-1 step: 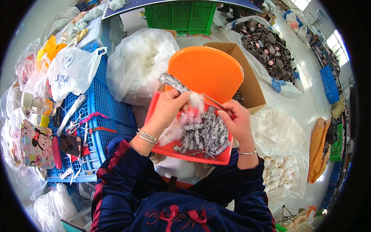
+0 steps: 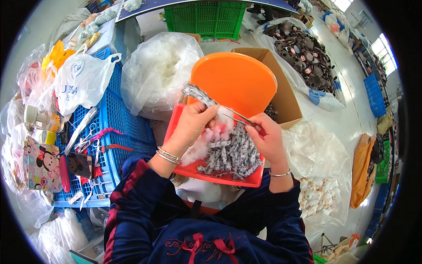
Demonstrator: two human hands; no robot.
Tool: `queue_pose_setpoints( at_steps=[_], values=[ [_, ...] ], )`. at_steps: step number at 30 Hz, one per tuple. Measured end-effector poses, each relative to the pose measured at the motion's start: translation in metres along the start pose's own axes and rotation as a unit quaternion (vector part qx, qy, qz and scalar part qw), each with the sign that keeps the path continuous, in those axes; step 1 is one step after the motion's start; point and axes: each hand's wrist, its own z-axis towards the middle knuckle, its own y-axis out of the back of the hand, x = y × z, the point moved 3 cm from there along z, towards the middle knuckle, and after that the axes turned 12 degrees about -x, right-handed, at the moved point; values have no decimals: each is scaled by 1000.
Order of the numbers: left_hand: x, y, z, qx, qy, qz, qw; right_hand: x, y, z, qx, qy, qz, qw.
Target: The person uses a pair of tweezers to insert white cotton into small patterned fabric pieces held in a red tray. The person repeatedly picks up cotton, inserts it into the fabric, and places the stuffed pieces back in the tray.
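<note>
My left hand [image 2: 193, 125] pinches a narrow tube of mottled grey-and-white plush fabric [image 2: 198, 94], which sticks out past my thumb up to the left. My right hand [image 2: 267, 134] is closed on metal forceps [image 2: 239, 118], their slim jaws slightly apart and pointing at white stuffing fibre [image 2: 225, 115] beside my left fingers. Whether the tips grip any fibre I cannot tell. Below both hands, a red tray [image 2: 176, 127] on my lap bears a pile of similar mottled strips [image 2: 233, 154] and loose white fibre [image 2: 195, 150].
An orange stool or chair seat [image 2: 233, 81] stands right behind the tray, with a cardboard box [image 2: 285, 94] beside it. To its left is a clear bag of white stuffing [image 2: 160, 66]. Blue crates [image 2: 132, 145] bearing scissors and a phone stand left. Bagged dark plush pieces [image 2: 303, 57] lie far right.
The forceps' jaws now show apart, where they looked together before. My right hand has shifted and turned slightly. My left hand and the fabric tube have moved a touch to the right.
</note>
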Motion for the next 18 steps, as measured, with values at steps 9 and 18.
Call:
queue_pose_setpoints(
  at_steps=[9, 18],
  values=[
    [-8, -1, -7, 4, 39, -105, 994, 2, -12, 3, 14, 35, -57, 998],
    [-6, 1, -5, 17, 28, -60, 998, 3, -18, -2, -7, 8, -27, 1000]
  ],
)
